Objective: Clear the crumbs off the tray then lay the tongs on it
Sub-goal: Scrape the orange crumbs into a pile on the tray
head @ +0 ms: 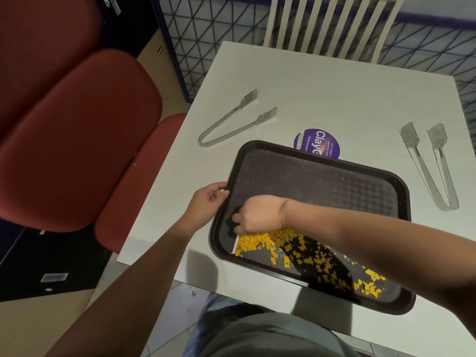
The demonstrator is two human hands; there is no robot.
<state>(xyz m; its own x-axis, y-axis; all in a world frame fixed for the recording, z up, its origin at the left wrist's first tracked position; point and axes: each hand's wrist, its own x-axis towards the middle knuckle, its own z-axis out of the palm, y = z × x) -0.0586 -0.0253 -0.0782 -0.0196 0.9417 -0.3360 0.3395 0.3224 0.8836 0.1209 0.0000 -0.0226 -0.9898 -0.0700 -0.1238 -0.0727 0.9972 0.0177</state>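
A dark brown tray (322,181) lies on the white table (334,99). Yellow crumbs (309,256) are heaped along its near side. My right hand (253,215) is over the tray's left part, fingers curled round a thin white strip (235,245) whose edge stands against the crumbs. My left hand (207,202) grips the tray's left rim. One pair of clear plastic tongs (231,122) lies on the table beyond the tray to the left. A second pair of tongs (430,166) lies to the right of the tray.
A purple round sticker (313,143) on the table is partly under the tray's far rim. Red padded chairs (77,130) stand left of the table. A white slatted chair (329,24) is at the far side. The table's near edge is close to my body.
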